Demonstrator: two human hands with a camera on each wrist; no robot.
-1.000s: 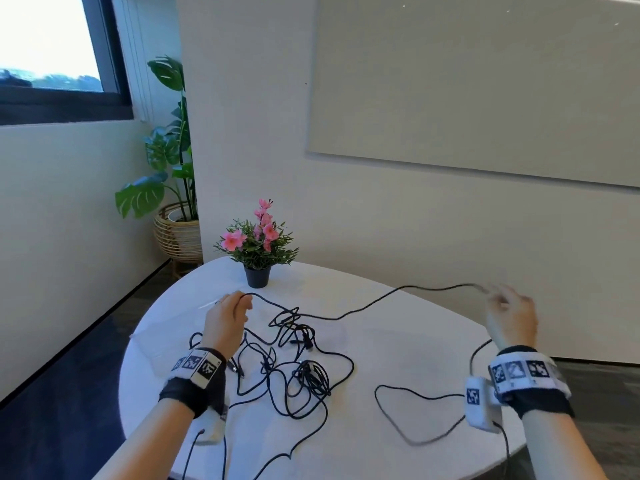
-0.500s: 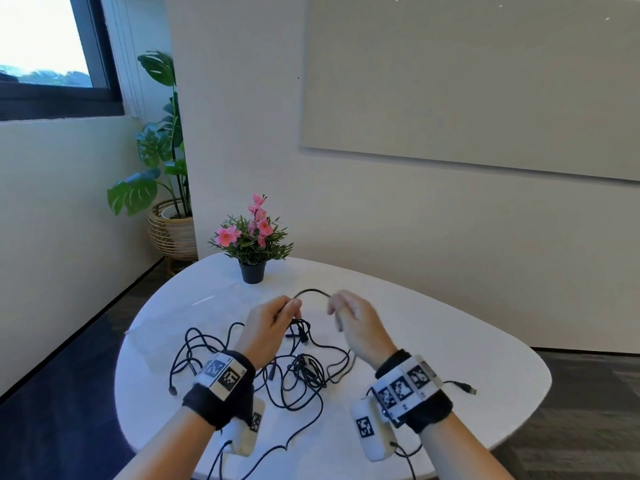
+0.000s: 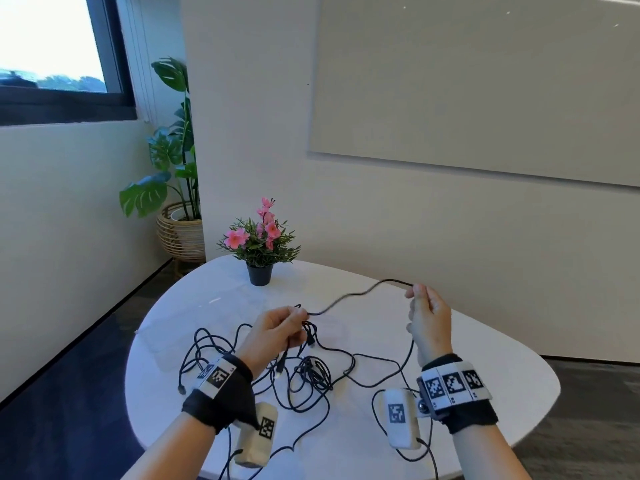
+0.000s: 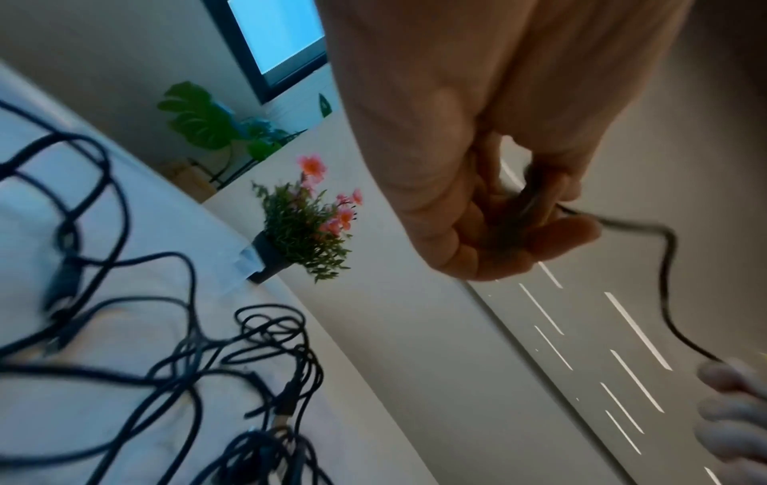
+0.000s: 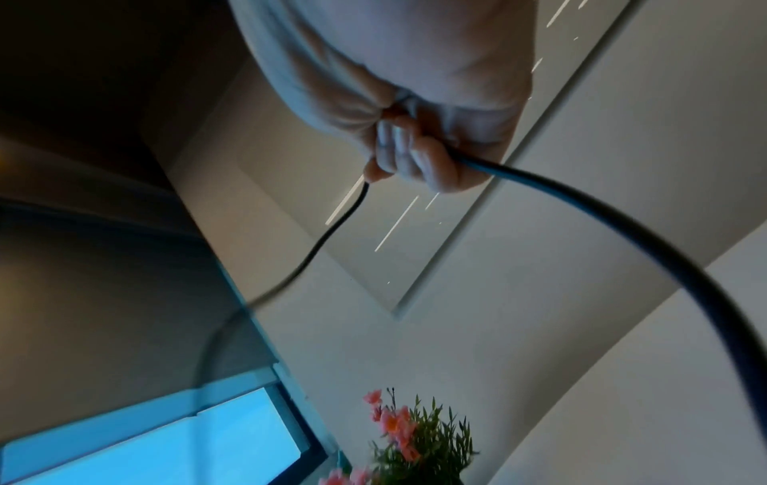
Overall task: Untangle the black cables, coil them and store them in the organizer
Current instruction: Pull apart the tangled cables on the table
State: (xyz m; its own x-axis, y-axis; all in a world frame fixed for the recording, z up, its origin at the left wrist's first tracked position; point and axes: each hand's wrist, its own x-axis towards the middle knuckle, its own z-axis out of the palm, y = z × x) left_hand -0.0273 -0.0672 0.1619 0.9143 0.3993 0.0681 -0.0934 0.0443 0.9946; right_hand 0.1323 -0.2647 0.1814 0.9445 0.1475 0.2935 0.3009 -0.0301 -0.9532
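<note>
Two hands: both are raised above the white rounded table (image 3: 450,341), each gripping the same thin black cable (image 3: 360,295).
Cable span: the held stretch runs in a loose wave through the air from the left hand (image 3: 273,332) up and across to the right hand (image 3: 429,320), clear of the tabletop.
Left hand: fingers curled, thumb and fingertips (image 4: 568,234) pinched on the cable, which leaves the pinch on the thumb side; more black strands hang from under this hand down to the pile.
Right hand: fingers (image 5: 431,167) folded into a closed fist round the cable; one part leaves the fist toward the left hand, the other drops from the underside of the fist toward the table.
Tangle: the rest of the black cables (image 3: 311,372) lie in a loose knotted heap on the table, below and between the two hands, with loops spreading toward the left edge and the near edge.
Plugs: a few connector ends show in the heap, too small to tell their type.
Wrists: each carries a black band with square black-and-white markers and a small white camera block.
Flower pot: a small black pot of pink flowers and green leaves (image 3: 259,247) stands at the far side of the table, well apart from the hands.
Organizer: cannot be made out in any view.
</note>
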